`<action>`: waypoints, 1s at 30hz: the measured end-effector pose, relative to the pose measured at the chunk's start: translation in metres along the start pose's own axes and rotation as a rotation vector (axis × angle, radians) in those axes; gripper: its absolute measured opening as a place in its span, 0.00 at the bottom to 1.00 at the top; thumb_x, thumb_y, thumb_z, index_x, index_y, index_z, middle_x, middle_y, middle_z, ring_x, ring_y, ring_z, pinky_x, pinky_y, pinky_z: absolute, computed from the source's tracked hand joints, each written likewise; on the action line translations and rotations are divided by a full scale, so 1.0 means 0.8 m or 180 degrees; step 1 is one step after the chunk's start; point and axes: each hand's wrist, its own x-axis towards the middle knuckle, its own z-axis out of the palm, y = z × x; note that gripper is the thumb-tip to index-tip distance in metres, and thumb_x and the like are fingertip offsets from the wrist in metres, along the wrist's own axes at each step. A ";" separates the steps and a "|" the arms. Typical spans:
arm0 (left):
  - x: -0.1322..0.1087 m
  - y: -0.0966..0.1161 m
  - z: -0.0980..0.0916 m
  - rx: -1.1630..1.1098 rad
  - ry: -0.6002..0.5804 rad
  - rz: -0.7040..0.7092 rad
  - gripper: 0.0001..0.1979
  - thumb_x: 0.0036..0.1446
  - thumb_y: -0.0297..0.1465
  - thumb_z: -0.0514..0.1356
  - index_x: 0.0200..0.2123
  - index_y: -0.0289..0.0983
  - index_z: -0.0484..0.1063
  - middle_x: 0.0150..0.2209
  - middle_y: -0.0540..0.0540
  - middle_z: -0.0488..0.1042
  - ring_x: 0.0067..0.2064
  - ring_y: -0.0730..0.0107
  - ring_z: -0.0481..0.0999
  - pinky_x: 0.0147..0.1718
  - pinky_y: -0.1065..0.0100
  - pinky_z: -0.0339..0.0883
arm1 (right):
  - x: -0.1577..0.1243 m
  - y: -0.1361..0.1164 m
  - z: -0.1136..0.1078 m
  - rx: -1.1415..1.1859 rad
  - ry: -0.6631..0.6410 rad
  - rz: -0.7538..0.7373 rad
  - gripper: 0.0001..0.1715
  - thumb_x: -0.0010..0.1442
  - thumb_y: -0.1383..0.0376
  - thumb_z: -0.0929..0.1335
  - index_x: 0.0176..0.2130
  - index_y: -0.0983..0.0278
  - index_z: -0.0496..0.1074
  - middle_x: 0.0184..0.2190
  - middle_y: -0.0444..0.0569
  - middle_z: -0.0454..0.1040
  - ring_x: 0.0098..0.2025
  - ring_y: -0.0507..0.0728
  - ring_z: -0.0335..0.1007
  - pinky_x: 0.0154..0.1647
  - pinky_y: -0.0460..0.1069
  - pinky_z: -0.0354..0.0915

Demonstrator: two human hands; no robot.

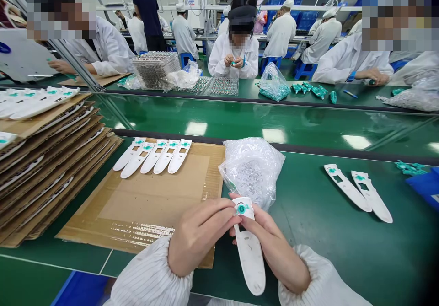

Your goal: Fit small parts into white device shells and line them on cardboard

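Observation:
A long white plastic shell [252, 262] with a rectangular opening and a rounded lower end is held up in front of me. At its upper end sits a round green plastic piece [241, 209]. My right hand [274, 242] is closed around the shell, its thumb across the front near the opening. My left hand [200, 233] is pinched, fingertips at the shell's upper left edge beside the green piece; whatever is between them is hidden. Just behind the hands lies a clear plastic bag [252, 169] of small parts, too fine to name.
Several similar shells [164, 157] lie on a cardboard sheet [154, 201] at left. A tall stack of cardboard sheets [51, 173] stands beyond. Two shells [363, 196], green pieces [409, 168] and a blue item [427, 187] are at right. Co-workers [236, 54] sit across the bench.

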 end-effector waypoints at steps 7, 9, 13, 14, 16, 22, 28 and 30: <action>0.006 0.005 0.011 0.0647 -0.0228 0.0125 0.07 0.69 0.23 0.54 0.41 0.35 0.72 0.37 0.44 0.81 0.34 0.66 0.80 0.30 0.66 0.74 | 0.001 0.010 0.001 -0.1432 0.0257 -0.1024 0.29 0.69 0.53 0.67 0.66 0.55 0.66 0.54 0.50 0.77 0.59 0.64 0.70 0.65 0.59 0.63; 0.004 0.006 0.015 0.0826 -0.0364 0.0234 0.08 0.69 0.21 0.53 0.44 0.33 0.72 0.37 0.42 0.81 0.35 0.64 0.81 0.31 0.65 0.75 | 0.001 0.012 -0.001 -0.1537 0.0276 -0.1005 0.31 0.69 0.53 0.67 0.67 0.55 0.65 0.45 0.50 0.80 0.50 0.64 0.76 0.58 0.59 0.69; -0.002 0.007 0.019 0.0732 -0.0432 0.0223 0.10 0.69 0.20 0.53 0.49 0.31 0.70 0.40 0.40 0.81 0.38 0.63 0.80 0.35 0.63 0.77 | 0.001 0.016 -0.005 -0.1576 0.0290 -0.0966 0.31 0.69 0.54 0.66 0.68 0.55 0.64 0.35 0.47 0.80 0.41 0.63 0.77 0.52 0.59 0.72; -0.003 0.007 0.019 0.0589 -0.0410 0.0163 0.10 0.68 0.20 0.54 0.49 0.32 0.70 0.41 0.40 0.80 0.39 0.63 0.80 0.36 0.63 0.77 | 0.001 0.016 -0.006 -0.1579 0.0289 -0.0966 0.31 0.69 0.54 0.66 0.68 0.55 0.64 0.34 0.47 0.79 0.40 0.63 0.77 0.52 0.59 0.72; -0.004 0.007 0.019 0.0316 -0.0340 0.0007 0.11 0.68 0.19 0.54 0.49 0.34 0.70 0.42 0.41 0.80 0.40 0.65 0.79 0.36 0.65 0.77 | 0.000 0.017 -0.007 -0.1571 0.0297 -0.0966 0.31 0.69 0.54 0.66 0.68 0.55 0.64 0.35 0.47 0.79 0.40 0.63 0.76 0.52 0.59 0.72; -0.005 0.006 0.016 0.0469 -0.0260 -0.0034 0.10 0.67 0.19 0.55 0.48 0.33 0.72 0.40 0.41 0.79 0.38 0.62 0.78 0.36 0.62 0.76 | -0.003 0.016 -0.006 -0.1542 0.0323 -0.0922 0.32 0.68 0.53 0.67 0.67 0.55 0.65 0.34 0.47 0.79 0.38 0.63 0.76 0.50 0.59 0.72; -0.008 0.011 0.021 0.0888 -0.0372 0.0145 0.09 0.66 0.19 0.55 0.46 0.29 0.73 0.41 0.39 0.80 0.38 0.60 0.78 0.34 0.61 0.75 | -0.003 0.020 -0.009 -0.1732 0.0322 -0.0923 0.33 0.69 0.54 0.66 0.69 0.56 0.62 0.30 0.46 0.78 0.35 0.62 0.75 0.50 0.58 0.72; -0.009 0.013 0.022 0.0923 -0.0405 0.0240 0.09 0.67 0.19 0.55 0.46 0.28 0.73 0.40 0.38 0.80 0.38 0.59 0.78 0.33 0.61 0.75 | -0.003 0.022 -0.011 -0.1811 0.0308 -0.0916 0.32 0.70 0.54 0.65 0.70 0.57 0.62 0.30 0.46 0.77 0.34 0.61 0.75 0.49 0.58 0.72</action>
